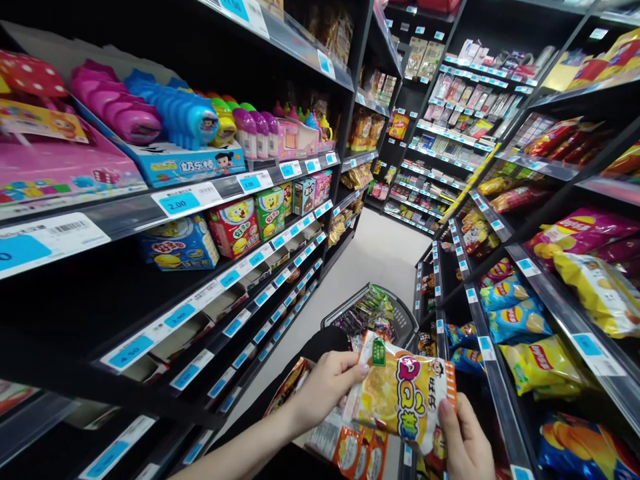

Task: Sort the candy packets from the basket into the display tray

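Between my two hands is a bag of gummy candy (387,393), orange and white with colourful lettering, its printed front facing up. My left hand (333,383) pinches its left edge between thumb and fingers. At the opposite edge, my right hand (465,437) grips it with the thumb on top. Beneath the bag, partly covered by it, several orange-and-white packets (350,450) lie together near my lap. Just beyond my hands stands a dark shopping basket (407,320) with many small wrapped snacks in it.
Shelves with blue price tags line both sides of the narrow aisle. Toys and a blue candy display box (195,163) stand on the left shelf. Chip bags (540,360) fill the right shelves. A pale floor (385,250) runs to shelves at the far end.
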The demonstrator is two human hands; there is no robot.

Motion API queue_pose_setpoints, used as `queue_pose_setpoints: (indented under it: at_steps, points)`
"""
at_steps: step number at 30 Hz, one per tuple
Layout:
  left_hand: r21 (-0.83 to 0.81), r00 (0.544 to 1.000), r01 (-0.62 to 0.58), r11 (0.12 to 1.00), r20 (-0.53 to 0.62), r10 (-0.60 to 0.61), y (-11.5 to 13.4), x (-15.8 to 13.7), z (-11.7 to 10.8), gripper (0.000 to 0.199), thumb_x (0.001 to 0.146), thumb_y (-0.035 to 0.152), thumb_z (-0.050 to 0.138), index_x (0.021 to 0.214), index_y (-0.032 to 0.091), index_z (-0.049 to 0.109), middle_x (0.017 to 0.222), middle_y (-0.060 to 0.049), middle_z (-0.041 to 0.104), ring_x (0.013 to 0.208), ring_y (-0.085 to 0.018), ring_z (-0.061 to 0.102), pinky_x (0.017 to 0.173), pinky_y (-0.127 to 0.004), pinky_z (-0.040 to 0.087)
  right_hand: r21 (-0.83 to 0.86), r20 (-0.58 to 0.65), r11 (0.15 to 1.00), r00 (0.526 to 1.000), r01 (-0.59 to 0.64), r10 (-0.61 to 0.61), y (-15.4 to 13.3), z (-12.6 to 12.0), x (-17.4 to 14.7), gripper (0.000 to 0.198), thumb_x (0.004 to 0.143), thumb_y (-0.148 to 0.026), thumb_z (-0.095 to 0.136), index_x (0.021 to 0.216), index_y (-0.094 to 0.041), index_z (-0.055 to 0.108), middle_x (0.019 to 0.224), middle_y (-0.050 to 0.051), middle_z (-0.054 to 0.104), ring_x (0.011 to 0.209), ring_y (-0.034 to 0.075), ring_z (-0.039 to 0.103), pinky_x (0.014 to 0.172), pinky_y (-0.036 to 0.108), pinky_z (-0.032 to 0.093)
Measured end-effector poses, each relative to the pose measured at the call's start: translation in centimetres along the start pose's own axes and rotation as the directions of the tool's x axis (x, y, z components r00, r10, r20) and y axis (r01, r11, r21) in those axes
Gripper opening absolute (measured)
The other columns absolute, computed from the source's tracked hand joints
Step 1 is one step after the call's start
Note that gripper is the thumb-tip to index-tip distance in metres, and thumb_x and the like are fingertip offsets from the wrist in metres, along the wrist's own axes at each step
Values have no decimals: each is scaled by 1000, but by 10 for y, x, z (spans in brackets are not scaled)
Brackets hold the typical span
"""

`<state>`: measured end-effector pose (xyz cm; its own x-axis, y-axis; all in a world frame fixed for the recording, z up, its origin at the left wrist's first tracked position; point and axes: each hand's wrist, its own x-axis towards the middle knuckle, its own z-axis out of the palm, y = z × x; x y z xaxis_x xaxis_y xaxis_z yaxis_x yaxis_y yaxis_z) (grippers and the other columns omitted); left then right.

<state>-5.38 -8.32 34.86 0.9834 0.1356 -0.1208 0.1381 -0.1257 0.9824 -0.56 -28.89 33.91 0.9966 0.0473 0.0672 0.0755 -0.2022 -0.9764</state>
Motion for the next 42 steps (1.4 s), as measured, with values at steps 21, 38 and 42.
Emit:
queue_pose_setpoints:
  at_steps: [21,38,42]
  points:
    - [889,988,-35,456,100,-119,-171,-4,103,77,62,26,62,135,16,40,141,-21,35,117,-44,42,83,-53,41,-45,-12,903,904,-427,427,187,34,158,48,47,-62,58,73,-22,51,68,5,60,63,25,61,57,38,46]
    - [831,983,-166,531,180,25,-126,-2,55,51,78,4,32,127,6,48,124,-21,55,111,-28,55,87,-37,45,141,58,953,963,-268,263,175,16,41,48,60,-57,68,83,-15,66,80,8,71,78,24,67,76,37,51]
    - [584,992,-126,802,64,109,-93,-1,27,40,86,15,33,121,18,52,105,-10,66,92,-20,62,79,-26,45,-10,206,993,971,-119,118,123,30,21,39,72,-48,62,96,-17,64,99,10,68,94,25,62,85,37,48]
